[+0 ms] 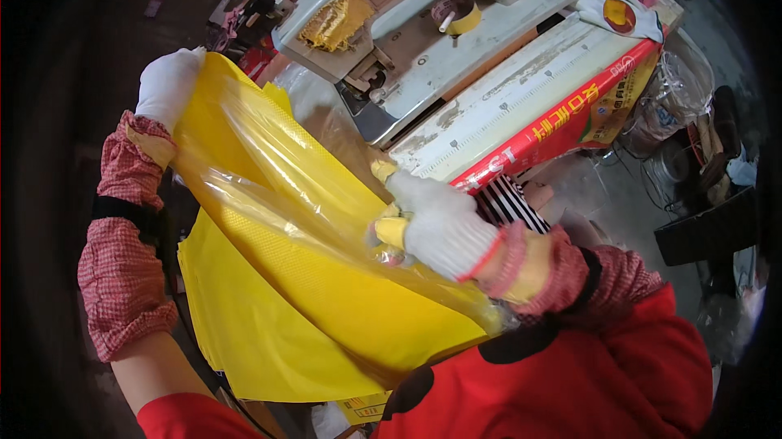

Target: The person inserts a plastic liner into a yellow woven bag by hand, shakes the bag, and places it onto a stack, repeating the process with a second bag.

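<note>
Large yellow woven-plastic sack (pixel 293 333) with clear film layer (pixel 277 219): near-left of grey-white industrial sewing machine (pixel 444 56). Likely light, floppy, slick; best held by edges. White-gloved, yellow-tipped right grip (pixel 444 219), near side of machine: fingers bent at film, blurred, closure cannot be told. White-gloved left grip (pixel 169 85), left of machine: apparently clamped on sack's upper edge.

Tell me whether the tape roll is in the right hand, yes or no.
No, the tape roll lies on the machine bed, apart from the right hand.
</note>
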A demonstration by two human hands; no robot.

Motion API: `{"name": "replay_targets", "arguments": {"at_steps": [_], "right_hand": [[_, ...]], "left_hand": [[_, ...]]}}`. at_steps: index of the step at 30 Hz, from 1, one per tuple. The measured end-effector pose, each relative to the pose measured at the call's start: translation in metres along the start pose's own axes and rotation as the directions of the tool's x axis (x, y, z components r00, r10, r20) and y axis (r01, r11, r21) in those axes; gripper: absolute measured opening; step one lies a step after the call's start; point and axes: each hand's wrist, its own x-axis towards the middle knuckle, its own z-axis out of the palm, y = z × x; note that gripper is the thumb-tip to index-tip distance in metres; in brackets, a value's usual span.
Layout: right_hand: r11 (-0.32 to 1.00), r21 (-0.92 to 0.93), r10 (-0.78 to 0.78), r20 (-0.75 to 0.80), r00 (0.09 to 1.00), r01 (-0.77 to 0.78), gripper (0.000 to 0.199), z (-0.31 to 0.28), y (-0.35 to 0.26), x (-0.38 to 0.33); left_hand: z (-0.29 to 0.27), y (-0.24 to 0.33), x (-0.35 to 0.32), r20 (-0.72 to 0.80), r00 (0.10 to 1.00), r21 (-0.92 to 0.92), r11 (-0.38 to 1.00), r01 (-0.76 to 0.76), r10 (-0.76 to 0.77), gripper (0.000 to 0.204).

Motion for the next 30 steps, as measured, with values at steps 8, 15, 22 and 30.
{"name": "replay_targets", "arguments": {"at_steps": [8, 15, 22, 30], "right_hand": [[0.920, -0.392, 0.080, 0.267, 0.960, 0.032, 0.031, -0.003, 0.008, 0.040], [0.902, -0.385, -0.182, 0.068, 0.981, 0.194, 0.033, 0.031, -0.045, 0.021], [0.788, 0.049, 0.581, 0.270, 0.768, -0.614, 0.026, -0.071, 0.038, -0.056], [0.956, 0.026, 0.292, -0.082, 0.953, -0.291, 0.034, -0.066, 0.042, -0.066]], "left_hand": [[0.025, -0.051, 0.019, 0.010, 0.998, -0.247, 0.967, -0.061, 0.065, 0.018], [0.033, 0.045, 0.045, -0.469, 0.881, -0.118, 0.993, 0.005, -0.060, 0.018], [0.203, 0.200, 0.004, -0.185, 0.974, -0.289, 0.939, -0.185, 0.135, 0.018], [0.214, 0.195, 0.029, -0.477, 0.875, -0.762, 0.535, -0.366, -0.081, 0.019]]}}
